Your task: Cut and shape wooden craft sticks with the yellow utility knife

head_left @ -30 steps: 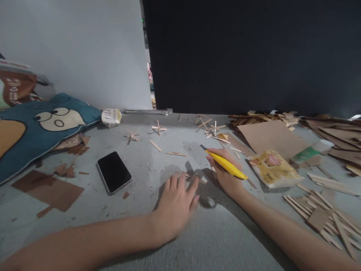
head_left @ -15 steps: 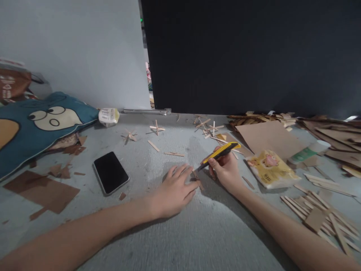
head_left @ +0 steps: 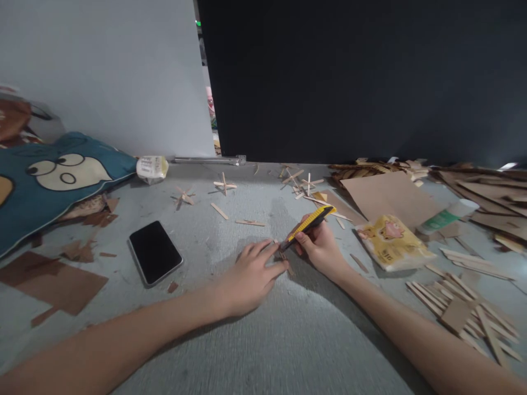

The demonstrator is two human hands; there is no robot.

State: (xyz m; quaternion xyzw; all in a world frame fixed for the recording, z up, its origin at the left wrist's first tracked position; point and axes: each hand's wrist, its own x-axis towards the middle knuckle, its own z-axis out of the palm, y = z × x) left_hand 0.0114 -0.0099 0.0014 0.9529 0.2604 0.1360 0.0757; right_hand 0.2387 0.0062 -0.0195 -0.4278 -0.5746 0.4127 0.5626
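Observation:
My right hand (head_left: 319, 247) is closed around a yellow and black utility knife (head_left: 309, 224), its tip pointing down and to the left. That tip is close to a small wooden craft stick (head_left: 290, 270) on the table, beside my left fingertips. With its fingers spread and lying low, my left hand (head_left: 255, 274) presses on the table at the stick; part of the stick is hidden by the fingers. Beyond the hands lie two loose craft sticks (head_left: 219, 211) and small crossed-stick pieces (head_left: 225, 184).
To the left are a phone (head_left: 155, 252), cardboard scraps (head_left: 57, 282) and a blue cushion (head_left: 74, 170). At right lie a yellow tissue pack (head_left: 393, 241), a green-and-white tube (head_left: 447, 216) and a pile of craft sticks (head_left: 486, 323). A dark panel (head_left: 349, 82) stands behind the table.
The knife and my right hand have moved slightly left and down, closer to my left fingertips. The whole view has shifted a little.

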